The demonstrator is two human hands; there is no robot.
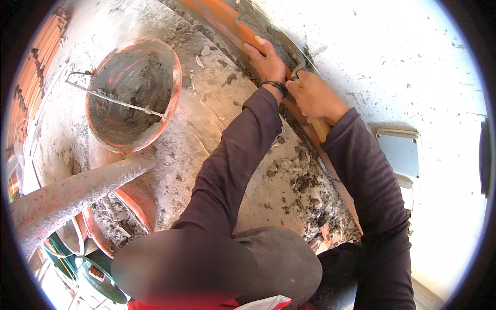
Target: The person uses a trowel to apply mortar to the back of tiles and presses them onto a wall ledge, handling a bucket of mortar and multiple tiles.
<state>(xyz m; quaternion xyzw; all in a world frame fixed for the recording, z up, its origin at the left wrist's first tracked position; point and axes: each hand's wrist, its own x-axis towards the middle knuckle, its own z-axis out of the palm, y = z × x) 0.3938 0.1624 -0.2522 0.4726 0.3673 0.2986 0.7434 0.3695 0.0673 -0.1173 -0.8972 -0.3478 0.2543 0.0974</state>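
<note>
My left hand (266, 64) grips the long orange strip (243, 31) that runs along the foot of the white wall (398, 67), its fingers curled on the strip's face. Just right of it, my right hand (318, 101) is closed on the wooden handle (321, 129) of what looks like a trowel; its grey metal neck (298, 67) shows above my fingers, and the blade is mostly hidden. Wet grey mortar (281, 41) lies between the strip and the wall, beside both hands.
An orange bucket of mortar (134, 88) stands left on the dusty slab (204, 119). A thick pole (82, 194) crosses lower left over another rubble-filled bucket (144, 201). Stacked orange tiles (31, 88) line the far left. Debris (305, 181) lies beside the wall, which has a grey plate (398, 155).
</note>
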